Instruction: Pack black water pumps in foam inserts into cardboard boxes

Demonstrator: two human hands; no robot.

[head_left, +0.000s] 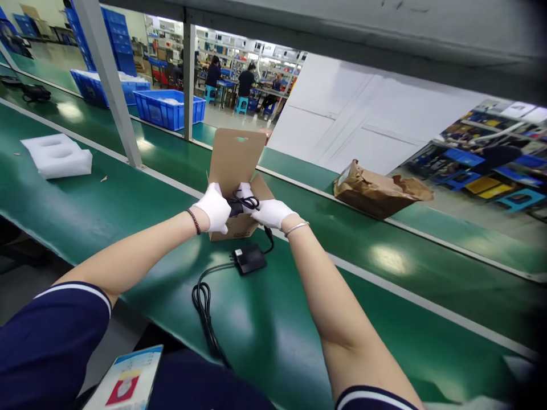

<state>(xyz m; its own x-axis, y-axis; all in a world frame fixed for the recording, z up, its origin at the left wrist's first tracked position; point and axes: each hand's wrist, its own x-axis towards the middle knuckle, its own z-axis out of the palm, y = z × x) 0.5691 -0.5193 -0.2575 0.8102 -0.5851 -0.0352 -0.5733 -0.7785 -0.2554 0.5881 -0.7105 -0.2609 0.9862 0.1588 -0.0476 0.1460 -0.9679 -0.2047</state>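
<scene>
A brown cardboard box (239, 229) stands on the green work surface with its lid (237, 156) raised. My left hand (215, 209), in a white glove, grips the box's left front wall, its thumb outside. My right hand (272, 214), gloved too, is closed at the right front edge, on a black cable by the look of it; its fingertips are partly hidden. Inside the box lie a coiled black cable (248, 200) and white foam (245, 190). In front of the box rests a black power adapter (250, 259), with a bundled cord (205, 304) trailing toward me.
A white foam insert (60, 156) lies to the left. Blue crates (164, 110) stand beyond the metal post (109, 85). Crumpled brown paper packaging (376, 191) sits at the back right, before a white panel (337, 114). An overhead beam crosses the top. Other people work in the background.
</scene>
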